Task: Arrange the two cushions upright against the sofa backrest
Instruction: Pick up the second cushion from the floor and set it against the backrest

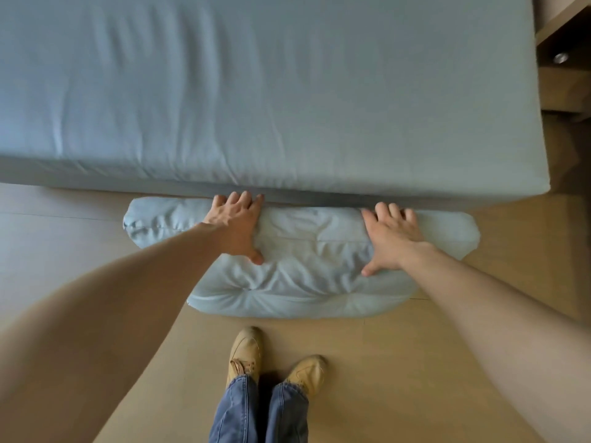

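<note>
Two pale blue cushions lie on the wooden floor against the front of the pale blue sofa seat (256,91). The far cushion (313,225) is the longer one and touches the sofa base. The near cushion (297,292) rests partly against it, closer to my feet. My left hand (236,225) and my right hand (393,238) both clasp the far cushion. Their fingers curl over its far edge by the sofa, and the thumbs press into the fabric where the two cushions meet. No backrest is in view.
My two tan shoes (246,353) and jeans legs stand on the floor just in front of the cushions. Wooden furniture (563,78) stands to the right of the sofa, beyond its right edge.
</note>
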The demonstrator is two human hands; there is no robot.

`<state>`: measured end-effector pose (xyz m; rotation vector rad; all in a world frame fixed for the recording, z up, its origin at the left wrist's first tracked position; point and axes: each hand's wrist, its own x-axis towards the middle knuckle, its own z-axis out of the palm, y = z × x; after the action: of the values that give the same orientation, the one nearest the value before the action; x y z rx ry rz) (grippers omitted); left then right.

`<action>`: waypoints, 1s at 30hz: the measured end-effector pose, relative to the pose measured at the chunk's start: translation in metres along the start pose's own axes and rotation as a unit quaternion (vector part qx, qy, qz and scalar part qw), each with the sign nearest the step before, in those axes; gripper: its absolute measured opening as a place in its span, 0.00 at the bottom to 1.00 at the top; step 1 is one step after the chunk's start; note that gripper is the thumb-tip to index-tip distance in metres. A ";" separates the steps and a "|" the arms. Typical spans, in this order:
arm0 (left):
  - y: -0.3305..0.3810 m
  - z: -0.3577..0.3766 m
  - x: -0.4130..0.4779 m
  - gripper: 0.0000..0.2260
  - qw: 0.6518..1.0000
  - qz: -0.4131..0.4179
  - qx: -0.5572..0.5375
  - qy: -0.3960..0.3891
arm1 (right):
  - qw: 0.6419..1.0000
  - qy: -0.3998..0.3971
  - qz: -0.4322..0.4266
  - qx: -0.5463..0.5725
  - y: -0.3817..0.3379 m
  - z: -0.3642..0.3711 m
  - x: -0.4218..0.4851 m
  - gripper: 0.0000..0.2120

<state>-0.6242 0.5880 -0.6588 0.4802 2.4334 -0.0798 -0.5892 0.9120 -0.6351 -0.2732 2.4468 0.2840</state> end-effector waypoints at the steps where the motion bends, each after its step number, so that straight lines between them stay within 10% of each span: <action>1: 0.002 0.003 -0.002 0.65 1.000 0.010 0.011 0.001 | 1.000 -0.002 -0.006 -0.003 0.000 0.002 -0.003 0.65; 7: 0.006 0.023 -0.017 0.70 0.999 0.020 0.009 -0.039 | 0.999 -0.016 -0.034 0.023 -0.002 0.018 -0.014 0.65; 18: 0.023 -0.014 -0.093 0.30 0.997 0.043 0.017 0.062 | 0.997 0.070 -0.001 0.043 -0.011 -0.008 -0.089 0.42; 30: 0.058 -0.377 -0.270 0.21 0.993 0.039 0.008 0.111 | 0.990 0.127 0.008 0.056 0.101 -0.326 -0.280 0.46</action>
<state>-0.6310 0.6215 -0.1924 0.6207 2.6296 -0.0133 -0.5923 0.9554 -0.1956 -0.2542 2.7063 0.1230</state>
